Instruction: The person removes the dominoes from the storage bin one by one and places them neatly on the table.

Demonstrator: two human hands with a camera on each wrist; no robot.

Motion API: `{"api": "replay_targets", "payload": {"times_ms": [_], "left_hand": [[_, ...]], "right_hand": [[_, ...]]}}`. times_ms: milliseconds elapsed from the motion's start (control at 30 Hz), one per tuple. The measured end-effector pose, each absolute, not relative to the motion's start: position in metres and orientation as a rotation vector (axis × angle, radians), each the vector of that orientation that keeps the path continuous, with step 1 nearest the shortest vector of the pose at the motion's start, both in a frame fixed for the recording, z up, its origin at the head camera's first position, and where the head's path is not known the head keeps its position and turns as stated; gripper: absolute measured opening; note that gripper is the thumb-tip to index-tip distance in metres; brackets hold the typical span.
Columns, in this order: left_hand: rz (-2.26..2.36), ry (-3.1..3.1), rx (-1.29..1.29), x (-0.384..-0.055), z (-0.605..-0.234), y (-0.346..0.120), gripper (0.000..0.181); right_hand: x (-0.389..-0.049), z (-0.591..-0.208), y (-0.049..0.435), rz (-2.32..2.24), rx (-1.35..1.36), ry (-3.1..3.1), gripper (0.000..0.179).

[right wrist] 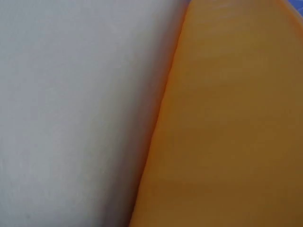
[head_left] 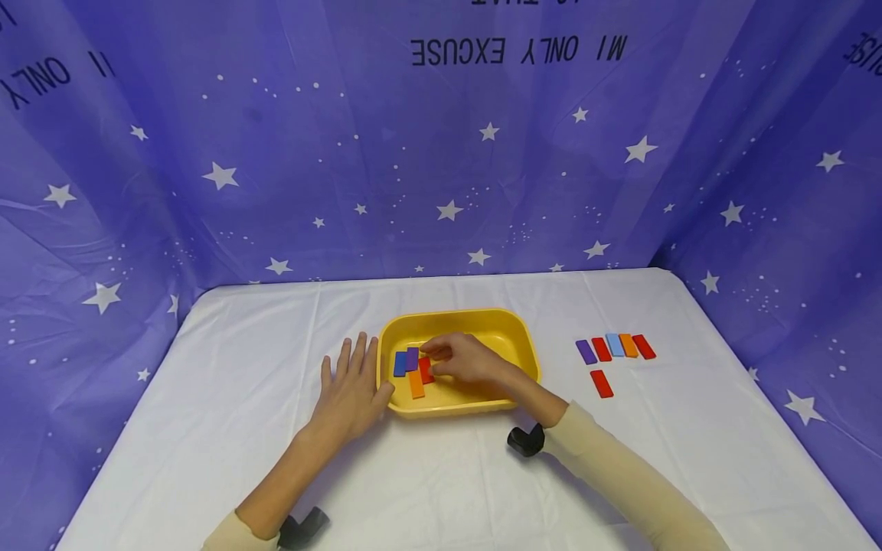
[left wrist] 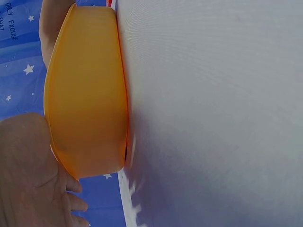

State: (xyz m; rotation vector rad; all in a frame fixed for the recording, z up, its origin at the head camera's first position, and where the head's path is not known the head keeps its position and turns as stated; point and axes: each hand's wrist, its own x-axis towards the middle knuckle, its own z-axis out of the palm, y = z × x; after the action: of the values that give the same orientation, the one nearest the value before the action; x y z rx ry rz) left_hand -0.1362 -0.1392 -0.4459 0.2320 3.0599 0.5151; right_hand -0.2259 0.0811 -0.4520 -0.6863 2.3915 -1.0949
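Observation:
A yellow tray point(head_left: 455, 414) stands on the white table. My left hand point(head_left: 350, 398) lies along its left end with fingers spread straight, the thumb at the near left rim. In the left wrist view, that hand point(left wrist: 28, 175) is beside the tray's outer wall point(left wrist: 87, 94). Inside the tray, my right hand point(head_left: 465, 360) bends its fingers and thumb about a flat red tile point(head_left: 426, 370), pinching at its edge. Touching or close to that tile are an orange tile point(head_left: 416, 385), a purple tile point(head_left: 412, 359) and a blue tile point(head_left: 400, 364).
Right of the tray, a row holds a purple tile point(head_left: 586, 352), a light blue tile point(head_left: 615, 345), an orange tile point(head_left: 628, 345) and red tiles point(head_left: 644, 347). Below the row lies another red tile point(head_left: 602, 384). A purple star-patterned curtain point(head_left: 386, 176) surrounds the table.

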Motion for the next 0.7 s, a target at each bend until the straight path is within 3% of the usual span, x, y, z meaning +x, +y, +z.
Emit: {"api": "replay_targets", "payload": {"times_ms": [700], "left_hand": [[0.528, 3.068, 0.236, -0.1358, -0.4468, -0.1388, 0.074]], "right_hand": [[-0.2224, -0.4555, 0.0776, -0.902, -0.808, 2.488, 0.048]]}}
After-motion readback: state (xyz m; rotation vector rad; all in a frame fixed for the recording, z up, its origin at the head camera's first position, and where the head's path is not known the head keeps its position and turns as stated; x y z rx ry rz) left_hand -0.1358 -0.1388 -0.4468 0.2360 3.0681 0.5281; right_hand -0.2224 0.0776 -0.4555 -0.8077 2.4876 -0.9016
